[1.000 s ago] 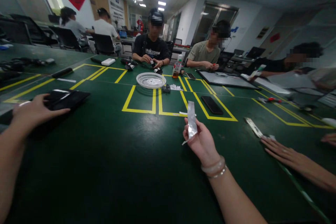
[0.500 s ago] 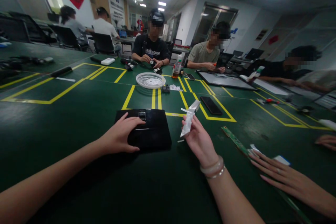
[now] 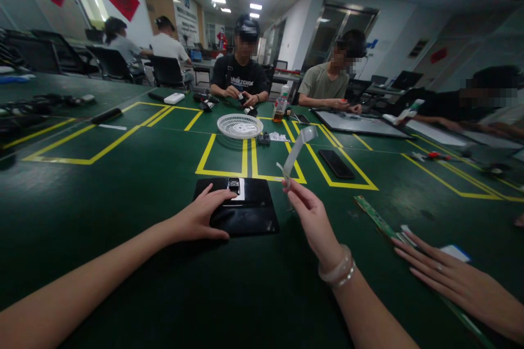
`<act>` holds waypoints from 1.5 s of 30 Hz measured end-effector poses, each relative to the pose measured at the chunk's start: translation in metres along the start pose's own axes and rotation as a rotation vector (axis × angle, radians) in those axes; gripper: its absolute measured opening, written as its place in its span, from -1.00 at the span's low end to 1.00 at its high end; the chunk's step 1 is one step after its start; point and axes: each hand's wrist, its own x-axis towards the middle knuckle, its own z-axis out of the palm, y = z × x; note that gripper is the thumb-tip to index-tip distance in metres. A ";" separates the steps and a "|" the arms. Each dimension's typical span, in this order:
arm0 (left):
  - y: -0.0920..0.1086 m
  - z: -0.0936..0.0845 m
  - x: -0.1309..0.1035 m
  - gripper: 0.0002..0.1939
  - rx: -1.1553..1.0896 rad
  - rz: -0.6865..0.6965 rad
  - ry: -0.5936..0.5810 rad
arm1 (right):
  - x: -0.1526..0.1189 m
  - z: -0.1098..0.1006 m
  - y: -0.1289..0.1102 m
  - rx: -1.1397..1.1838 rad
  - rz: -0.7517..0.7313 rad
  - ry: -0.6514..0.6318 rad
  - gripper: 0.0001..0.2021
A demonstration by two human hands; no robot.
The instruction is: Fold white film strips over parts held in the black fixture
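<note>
The right hand (image 3: 313, 221) pinches a silvery strip (image 3: 295, 154) between thumb and fingers — its free end raised — while the left hand (image 3: 196, 219) spreads its fingers over the left part of a black panel (image 3: 251, 219), just left of that pinch. Beyond the right fingers lie a black phone (image 3: 335, 164) and, farther off, a white basket (image 3: 239, 126); rightward, a green circuit board (image 3: 373, 215) meets a co-worker's hand (image 3: 450, 274). Both forearms slant inward, left palm down.

The left hand (image 3: 199, 216) rests spread on a black panel (image 3: 249, 221) — flat on the green table (image 3: 229, 294). The right hand (image 3: 314, 221) pinches a silvery strip (image 3: 295, 155)
</note>
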 end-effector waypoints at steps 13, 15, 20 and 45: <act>-0.036 -0.030 -0.010 -0.31 -0.299 0.000 1.055 | -0.016 0.019 0.004 -1.098 -0.477 -0.638 -0.55; -0.033 -0.037 -0.011 -0.35 -0.271 0.002 1.112 | -0.016 0.018 0.006 -1.120 -0.471 -0.642 -0.53; -0.009 -0.046 -0.017 -0.61 -0.004 -0.082 1.010 | -0.019 0.017 0.006 -1.171 -0.473 -0.617 -0.53; 0.013 -0.002 0.008 -0.05 0.354 -0.010 -0.057 | -0.016 0.011 0.002 -1.064 -0.570 -0.273 -0.67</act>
